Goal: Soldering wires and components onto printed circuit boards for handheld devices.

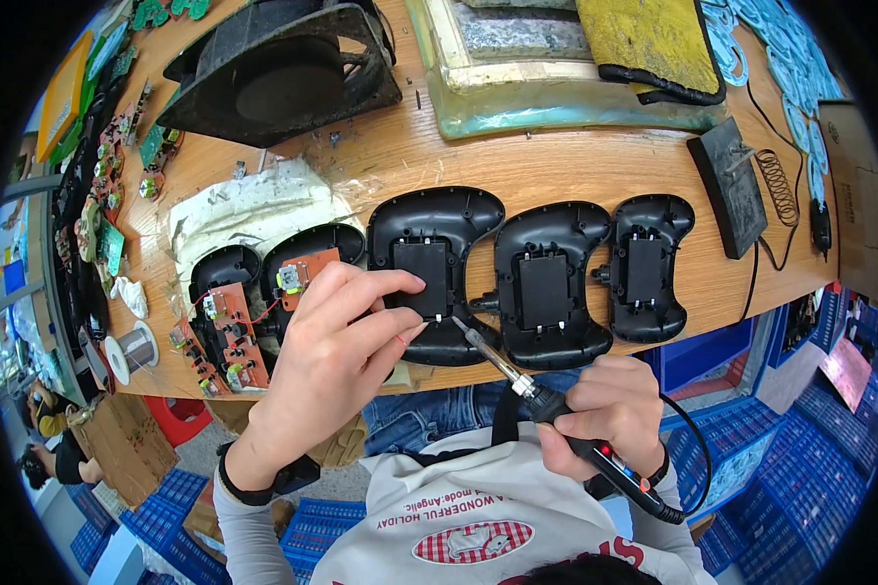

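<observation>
My right hand (pixel 610 414) grips a soldering iron (pixel 546 402) with a black handle and a small red light. Its tip points up and left, beside a metal contact at the lower edge of a battery compartment in a black game controller shell (pixel 463 205). Over the left part of that shell is my left hand (pixel 337 336), its fingers bent together near the compartment; a thin red strand shows by them, but what they pinch is unclear. Two more shells (pixel 553 219) (pixel 688 210) lie to the right. At left, orange circuit boards (pixel 239 336) rest on two partly hidden shells.
A black fan (pixel 283 78) stands at the back left, and a plastic tray with a yellow cloth (pixel 644 44) at the back. A soldering iron stand (pixel 732 190) with a coil is at right. The solder spool (pixel 132 353) sits near the left edge. Blue crates (pixel 732 439) are below the table.
</observation>
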Available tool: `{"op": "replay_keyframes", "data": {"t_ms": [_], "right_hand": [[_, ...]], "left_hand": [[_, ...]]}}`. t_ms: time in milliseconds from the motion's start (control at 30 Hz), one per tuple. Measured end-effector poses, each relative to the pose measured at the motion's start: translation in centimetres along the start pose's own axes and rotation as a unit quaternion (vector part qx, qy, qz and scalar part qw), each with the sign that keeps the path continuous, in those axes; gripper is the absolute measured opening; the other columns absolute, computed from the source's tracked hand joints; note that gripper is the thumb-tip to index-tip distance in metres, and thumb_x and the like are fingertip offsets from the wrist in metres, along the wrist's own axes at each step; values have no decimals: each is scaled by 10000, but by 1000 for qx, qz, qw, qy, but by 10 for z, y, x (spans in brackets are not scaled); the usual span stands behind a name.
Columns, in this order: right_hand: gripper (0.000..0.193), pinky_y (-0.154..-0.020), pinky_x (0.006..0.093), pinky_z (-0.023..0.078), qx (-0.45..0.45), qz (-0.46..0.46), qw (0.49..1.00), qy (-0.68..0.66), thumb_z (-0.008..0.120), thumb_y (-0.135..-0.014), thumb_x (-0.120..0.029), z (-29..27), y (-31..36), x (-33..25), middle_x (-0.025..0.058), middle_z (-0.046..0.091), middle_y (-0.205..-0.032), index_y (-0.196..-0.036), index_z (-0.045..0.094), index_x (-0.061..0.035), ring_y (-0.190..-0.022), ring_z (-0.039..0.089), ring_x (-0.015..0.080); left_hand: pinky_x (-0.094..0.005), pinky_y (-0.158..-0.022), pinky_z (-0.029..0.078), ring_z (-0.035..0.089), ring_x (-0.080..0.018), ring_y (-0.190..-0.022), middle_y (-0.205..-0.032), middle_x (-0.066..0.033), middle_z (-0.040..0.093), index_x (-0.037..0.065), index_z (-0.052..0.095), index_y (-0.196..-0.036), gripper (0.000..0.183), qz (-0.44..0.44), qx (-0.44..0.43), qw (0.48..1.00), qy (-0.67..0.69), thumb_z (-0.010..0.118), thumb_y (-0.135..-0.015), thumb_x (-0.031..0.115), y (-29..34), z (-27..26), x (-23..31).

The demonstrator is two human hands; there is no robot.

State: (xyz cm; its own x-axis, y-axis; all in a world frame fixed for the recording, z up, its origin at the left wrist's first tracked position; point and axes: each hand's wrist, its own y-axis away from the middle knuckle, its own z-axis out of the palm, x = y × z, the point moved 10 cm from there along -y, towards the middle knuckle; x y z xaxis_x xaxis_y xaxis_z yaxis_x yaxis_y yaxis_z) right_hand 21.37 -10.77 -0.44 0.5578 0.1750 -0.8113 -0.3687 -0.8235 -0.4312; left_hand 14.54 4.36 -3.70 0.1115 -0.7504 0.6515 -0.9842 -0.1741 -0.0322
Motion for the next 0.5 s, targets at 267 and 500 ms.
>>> {"op": "replay_keyframes", "data": {"t_ms": [267, 500], "right_hand": [[254, -396, 258, 298, -1, 1, 1000, 0, 741, -591, -25, 1, -2, 1, 27, 477, -568, -749, 544, -62, -417, 465, 170], [271, -398, 259, 307, 15, 8, 1000, -1, 741, -590, -23, -6, -6, 3, 21, 480, -570, -770, 543, -64, -415, 463, 166]], "left_hand": [[-337, -733, 449, 536, -210, -795, -1000, -79, 612, 3, 637, -829, 161, -5, -5, 1000, 14, 707, -685, -18, -1, -2, 0], [-258, -722, 498, 637, -165, -879, -1034, -133, 648, -23, 635, -891, 171, -116, 67, 980, 149, 669, -730, -70, 2, -28, -30]]}}
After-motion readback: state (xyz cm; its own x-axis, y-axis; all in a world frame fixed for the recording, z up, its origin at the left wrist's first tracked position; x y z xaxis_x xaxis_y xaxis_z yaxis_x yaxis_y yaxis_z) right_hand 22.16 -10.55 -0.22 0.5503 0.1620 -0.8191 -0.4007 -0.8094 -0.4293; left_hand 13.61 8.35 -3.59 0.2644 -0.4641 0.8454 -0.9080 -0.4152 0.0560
